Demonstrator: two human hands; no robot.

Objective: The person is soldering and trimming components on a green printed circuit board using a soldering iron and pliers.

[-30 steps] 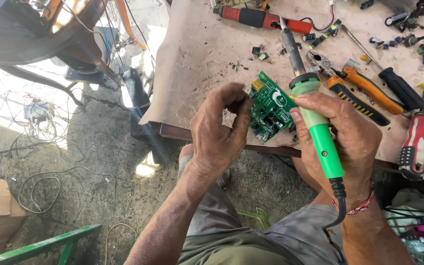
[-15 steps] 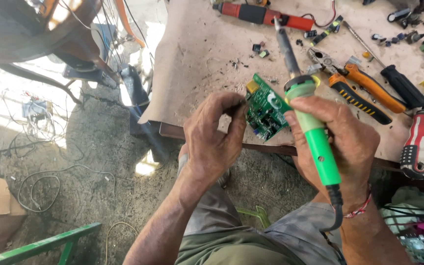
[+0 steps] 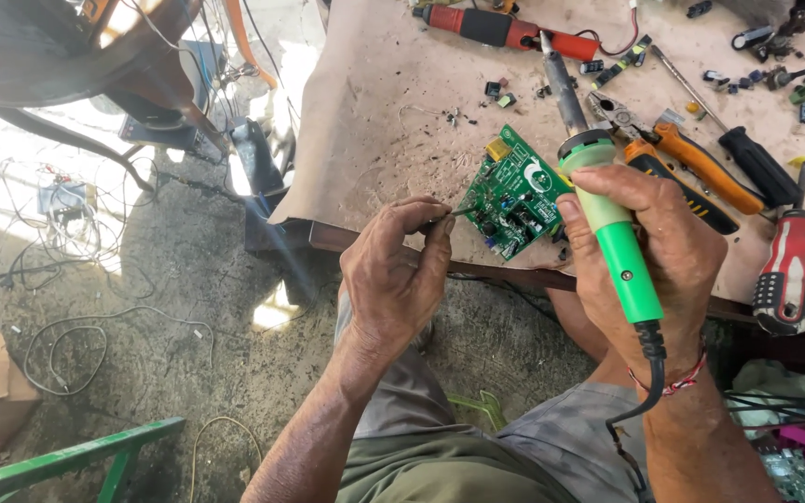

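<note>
At the near edge of the desk (image 3: 375, 112), I have the green circuit board (image 3: 514, 194) lying flat, just beside both hands. My right hand (image 3: 649, 256) is closed around the green-handled soldering iron (image 3: 607, 224), with its tip pointing away over the board. My left hand (image 3: 398, 270) is pinched closed on a thin strand of solder wire (image 3: 458, 213), whose end touches the board's left edge. I judge the step in hand to be soldering a joint; the next move calls for bringing tip and wire to one pad. Orange-handled pliers (image 3: 691, 168) and a red screwdriver (image 3: 784, 270) lie to the right. No packages or signs show.
</note>
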